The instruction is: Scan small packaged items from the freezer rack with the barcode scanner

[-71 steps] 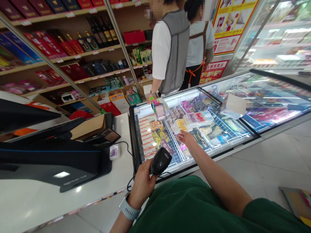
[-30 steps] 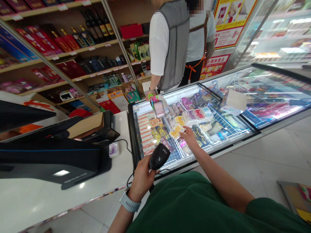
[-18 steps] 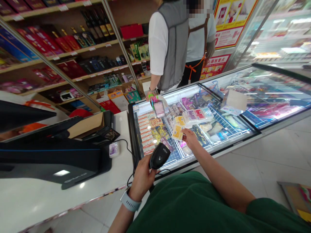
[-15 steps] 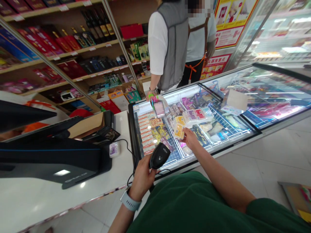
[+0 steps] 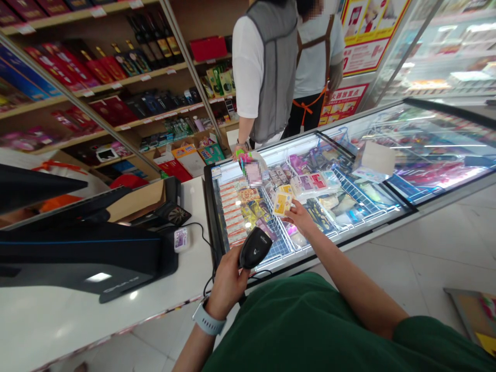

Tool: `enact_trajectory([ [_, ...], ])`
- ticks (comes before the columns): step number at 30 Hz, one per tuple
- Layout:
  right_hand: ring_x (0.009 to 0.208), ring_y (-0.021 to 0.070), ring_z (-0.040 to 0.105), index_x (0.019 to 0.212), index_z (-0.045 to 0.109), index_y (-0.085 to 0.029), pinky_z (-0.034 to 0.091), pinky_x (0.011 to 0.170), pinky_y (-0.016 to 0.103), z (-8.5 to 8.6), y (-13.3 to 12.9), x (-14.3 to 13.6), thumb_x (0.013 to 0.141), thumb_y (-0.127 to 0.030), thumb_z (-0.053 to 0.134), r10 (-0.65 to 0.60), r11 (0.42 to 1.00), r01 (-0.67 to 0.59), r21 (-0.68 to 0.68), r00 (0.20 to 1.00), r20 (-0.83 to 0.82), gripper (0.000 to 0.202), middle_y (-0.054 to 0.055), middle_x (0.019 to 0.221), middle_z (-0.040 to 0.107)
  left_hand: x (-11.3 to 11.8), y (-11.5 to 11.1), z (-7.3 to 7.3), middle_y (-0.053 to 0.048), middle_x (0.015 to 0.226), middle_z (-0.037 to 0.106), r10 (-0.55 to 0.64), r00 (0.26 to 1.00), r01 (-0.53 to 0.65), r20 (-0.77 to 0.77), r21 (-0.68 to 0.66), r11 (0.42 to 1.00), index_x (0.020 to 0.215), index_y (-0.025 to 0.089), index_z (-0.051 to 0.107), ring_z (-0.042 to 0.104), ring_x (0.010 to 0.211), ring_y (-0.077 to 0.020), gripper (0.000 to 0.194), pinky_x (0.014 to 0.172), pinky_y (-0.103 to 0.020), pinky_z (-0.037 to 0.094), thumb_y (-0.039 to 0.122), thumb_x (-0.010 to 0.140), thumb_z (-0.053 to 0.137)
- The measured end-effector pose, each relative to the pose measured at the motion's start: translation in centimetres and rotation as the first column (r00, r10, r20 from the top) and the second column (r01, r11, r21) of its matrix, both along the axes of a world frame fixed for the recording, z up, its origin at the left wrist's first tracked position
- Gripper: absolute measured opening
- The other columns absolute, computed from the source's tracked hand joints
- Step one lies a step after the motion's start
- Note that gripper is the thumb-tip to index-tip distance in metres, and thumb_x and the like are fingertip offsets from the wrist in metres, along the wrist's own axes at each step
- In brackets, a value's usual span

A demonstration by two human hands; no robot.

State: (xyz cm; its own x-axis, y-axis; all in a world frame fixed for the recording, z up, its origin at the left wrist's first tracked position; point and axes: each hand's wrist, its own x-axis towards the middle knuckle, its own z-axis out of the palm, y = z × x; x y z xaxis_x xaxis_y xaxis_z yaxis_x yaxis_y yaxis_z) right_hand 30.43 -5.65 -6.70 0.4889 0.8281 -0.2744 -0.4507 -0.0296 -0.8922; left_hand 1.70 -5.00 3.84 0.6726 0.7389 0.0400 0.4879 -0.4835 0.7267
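Note:
My left hand is wrapped round the handle of a black barcode scanner, whose head points toward the freezer. Between the fingertips of my right hand is a small yellow-and-white pack, held above the glass top of the freezer. Beyond it on the glass lie white packs with purple and red labels. A similar small purple-labelled pack sits on the white counter to the left.
A black register stands on the left counter. Across the freezer are two people, one in a grey vest with a hand near a colourful item. An open white box rests on the freezer's right part.
My right hand has lifted the yellow pack slightly and moved it a little left, tilting it. The person in the vest has shifted slightly left. My left hand is nearly still.

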Motion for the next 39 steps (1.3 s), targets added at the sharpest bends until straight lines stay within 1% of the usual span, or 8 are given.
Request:
enact_trajectory([
  [5,0.077,0.0178,0.072,0.094,0.061,-0.017,0.063,0.068,0.03,-0.4,0.1,0.6,0.067,-0.017,0.072,-0.024,0.999,0.024,-0.039,1.0,0.016,0.03,0.003,0.085,0.074,0.2,0.0,0.2,-0.009,0.122,0.063,0.002,1.0,-0.002,-0.01,0.002,1.0,0.133,0.02,0.047,0.058,0.115,-0.0246,0.054,0.098,-0.041,0.047,0.011,0.08,0.05],
  [11,0.063,0.0198,0.072,0.11,0.055,-0.018,0.061,0.058,0.029,-0.3,-0.2,0.6,0.072,-0.024,0.07,-0.051,0.997,0.054,-0.063,0.997,0.056,0.041,0.0,0.069,0.072,0.0,0.0,0.0,-0.009,0.122,0.063,-0.003,1.0,0.003,-0.014,0.013,1.0,0.132,0.02,0.048,0.059,0.114,-0.0245,0.053,0.098,-0.041,0.048,0.012,0.08,0.051],
  [15,0.063,0.0198,0.072,0.114,0.055,-0.019,0.061,0.062,0.032,-0.5,-0.1,0.6,0.072,-0.026,0.069,-0.079,0.994,0.088,-0.065,0.988,0.132,0.045,-0.002,0.067,0.071,-0.1,0.1,-0.1,-0.009,0.122,0.063,0.006,1.0,-0.006,-0.013,0.014,1.0,0.132,0.021,0.048,0.058,0.115,-0.0253,0.055,0.098,-0.043,0.047,0.01,0.078,0.051],
  [18,0.064,0.0186,0.072,0.115,0.055,-0.02,0.061,0.068,0.034,-0.3,0.0,0.5,0.071,-0.023,0.068,-0.079,0.993,0.094,-0.07,0.978,0.194,0.046,-0.002,0.072,0.072,-0.2,0.0,0.1,-0.009,0.122,0.063,0.01,1.0,-0.01,-0.016,0.016,1.0,0.132,0.021,0.048,0.059,0.115,-0.0252,0.055,0.098,-0.042,0.048,0.011,0.078,0.051],
  [23,0.069,0.0179,0.071,0.108,0.056,-0.023,0.059,0.077,0.038,0.4,-0.1,0.2,0.069,-0.017,0.066,-0.105,0.992,0.121,-0.049,0.963,0.247,0.04,-0.003,0.08,0.072,-0.2,0.0,0.2,-0.008,0.124,0.062,0.007,1.0,-0.007,-0.019,0.003,1.0,0.132,0.021,0.048,0.057,0.116,-0.0242,0.054,0.099,-0.041,0.047,0.01,0.078,0.051],
  [28,0.072,0.0177,0.07,0.092,0.058,-0.022,0.059,0.073,0.036,0.7,-0.5,0.3,0.069,-0.02,0.067,-0.102,0.989,0.136,-0.065,0.921,0.377,0.024,0.001,0.087,0.072,-0.2,-0.2,0.3,-0.008,0.124,0.062,0.005,1.0,-0.005,-0.007,-0.008,1.0,0.13,0.02,0.049,0.057,0.117,-0.0241,0.055,0.1,-0.041,0.046,0.008,0.077,0.05],
  [32,0.075,0.0199,0.07,0.091,0.062,-0.022,0.058,0.073,0.037,0.5,-0.9,0.5,0.07,-0.026,0.068,-0.136,0.978,0.196,-0.073,0.862,0.488,0.022,0.002,0.087,0.071,-0.3,-0.2,0.2,-0.008,0.122,0.063,0.005,1.0,-0.005,0.001,-0.011,1.0,0.129,0.02,0.05,0.058,0.115,-0.0241,0.053,0.099,-0.041,0.047,0.009,0.077,0.051],
  [39,0.076,0.0209,0.07,0.097,0.067,-0.02,0.058,0.076,0.038,-0.6,-1.1,1.0,0.074,-0.035,0.066,-0.147,0.975,0.218,-0.04,0.77,0.621,0.027,0.005,0.093,0.07,-0.4,-0.1,0.1,-0.009,0.123,0.061,-0.011,1.0,0.011,-0.007,-0.011,1.0,0.127,0.019,0.05,0.057,0.116,-0.0245,0.049,0.101,-0.042,0.045,0.012,0.079,0.052],
])
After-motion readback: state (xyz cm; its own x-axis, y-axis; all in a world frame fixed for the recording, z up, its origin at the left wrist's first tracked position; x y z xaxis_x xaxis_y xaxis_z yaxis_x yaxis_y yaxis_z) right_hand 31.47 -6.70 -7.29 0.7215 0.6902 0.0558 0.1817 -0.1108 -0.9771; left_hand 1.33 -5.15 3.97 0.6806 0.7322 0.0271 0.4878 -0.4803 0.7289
